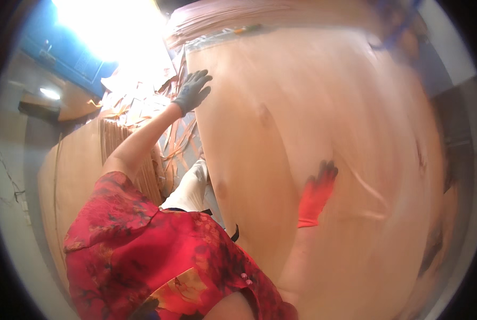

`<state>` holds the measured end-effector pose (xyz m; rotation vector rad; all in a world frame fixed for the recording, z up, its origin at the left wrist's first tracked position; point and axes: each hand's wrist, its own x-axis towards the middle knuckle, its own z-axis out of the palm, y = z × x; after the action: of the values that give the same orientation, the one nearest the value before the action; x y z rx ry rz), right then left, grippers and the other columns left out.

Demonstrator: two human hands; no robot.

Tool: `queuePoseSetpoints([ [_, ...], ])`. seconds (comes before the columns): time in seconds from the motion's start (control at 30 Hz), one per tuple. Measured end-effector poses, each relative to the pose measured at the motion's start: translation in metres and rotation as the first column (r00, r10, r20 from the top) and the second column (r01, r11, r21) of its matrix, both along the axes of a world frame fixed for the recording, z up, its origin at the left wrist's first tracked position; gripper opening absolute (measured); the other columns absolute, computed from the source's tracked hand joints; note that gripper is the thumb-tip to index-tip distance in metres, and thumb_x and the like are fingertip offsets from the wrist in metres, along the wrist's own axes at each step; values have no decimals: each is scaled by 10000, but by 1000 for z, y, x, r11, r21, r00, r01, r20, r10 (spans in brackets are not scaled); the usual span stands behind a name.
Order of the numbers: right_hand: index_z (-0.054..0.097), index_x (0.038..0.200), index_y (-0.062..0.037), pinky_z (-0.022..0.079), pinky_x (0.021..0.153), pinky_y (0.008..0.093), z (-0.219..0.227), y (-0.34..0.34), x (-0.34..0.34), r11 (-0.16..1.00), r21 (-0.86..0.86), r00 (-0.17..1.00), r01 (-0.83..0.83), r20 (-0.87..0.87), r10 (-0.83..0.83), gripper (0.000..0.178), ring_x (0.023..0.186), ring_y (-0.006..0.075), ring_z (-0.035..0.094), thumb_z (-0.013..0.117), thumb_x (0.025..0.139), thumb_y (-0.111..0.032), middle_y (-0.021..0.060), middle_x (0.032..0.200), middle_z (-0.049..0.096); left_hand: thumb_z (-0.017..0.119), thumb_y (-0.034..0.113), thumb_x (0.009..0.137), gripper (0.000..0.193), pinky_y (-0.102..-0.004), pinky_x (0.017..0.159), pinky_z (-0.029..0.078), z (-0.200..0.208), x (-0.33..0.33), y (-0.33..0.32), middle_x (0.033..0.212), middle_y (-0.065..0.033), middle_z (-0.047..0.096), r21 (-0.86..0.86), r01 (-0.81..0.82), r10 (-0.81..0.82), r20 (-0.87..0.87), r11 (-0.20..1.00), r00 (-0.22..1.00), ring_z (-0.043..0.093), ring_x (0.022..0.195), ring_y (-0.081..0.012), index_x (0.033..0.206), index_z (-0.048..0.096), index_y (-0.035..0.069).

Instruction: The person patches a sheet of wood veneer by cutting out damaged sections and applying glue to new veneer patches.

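Observation:
A broad, pale sheet of wood veneer (254,154) spreads before me, with a few darker knots and a raised wrinkle on its right part. My left hand (192,92), in a grey glove, is at the sheet's left edge near the far corner, its fingers stretched out. Farther right and nearer to me, my right hand (318,195) lies on the sheet. It wears an orange glove with dark fingertips, and its fingers are extended and slightly blurred. Neither hand grips anything that I can see.
Layered veneer (222,18) is piled at the far side. Torn veneer strips (180,141) litter the floor on the left, beside another stack of sheets (70,165). A blue panel (62,45) stands in bright light at the upper left. Something blue and blurred (401,21) shows at the upper right.

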<state>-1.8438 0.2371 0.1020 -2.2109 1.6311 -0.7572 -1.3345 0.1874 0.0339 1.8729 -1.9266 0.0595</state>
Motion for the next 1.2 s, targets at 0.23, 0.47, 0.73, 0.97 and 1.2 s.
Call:
queuePoseSetpoints([
  [0.23,456,1469,-54,276,1181,513,-76,-53,91,898,339,896,280,-429,-117,555,1455,439,289,580,960,-238,203,1561,378,629,307,924,313,-465,978,433,-19,116,-256,1196,-141,615,124,-153,154,1,981,988,561,1151,-349,1179,616,128],
  [0.47,502,1440,-57,279,1188,509,-55,-43,114,892,312,897,326,-401,-188,555,1438,457,306,630,927,-224,206,1545,400,556,259,943,274,-461,827,550,-21,127,-367,1118,-164,708,289,-47,0,159,956,987,704,1006,-323,1129,657,85],
  [0.73,527,1433,-116,273,1191,494,-70,-40,98,902,284,901,327,-382,-206,569,1441,442,310,665,913,-301,178,1524,445,550,214,1015,230,-336,777,500,-13,129,-333,927,-81,677,140,445,-126,-847,885,516,641,858,-194,1093,630,13],
  [0.97,362,1535,-67,262,1196,448,56,-36,166,848,500,944,177,157,-289,806,1499,328,256,748,861,-282,163,1573,385,519,257,1049,321,-265,780,468,58,-48,-82,894,-43,639,253,760,69,-962,599,266,578,823,-112,1206,579,-16],
  [1.2,452,1487,-35,479,987,316,26,67,182,830,510,-68,-227,842,-536,602,1194,187,598,678,935,-119,112,1367,609,486,175,1059,291,-308,836,507,69,-138,50,979,-57,631,254,958,127,-963,134,237,607,883,-138,1259,558,-23],
])
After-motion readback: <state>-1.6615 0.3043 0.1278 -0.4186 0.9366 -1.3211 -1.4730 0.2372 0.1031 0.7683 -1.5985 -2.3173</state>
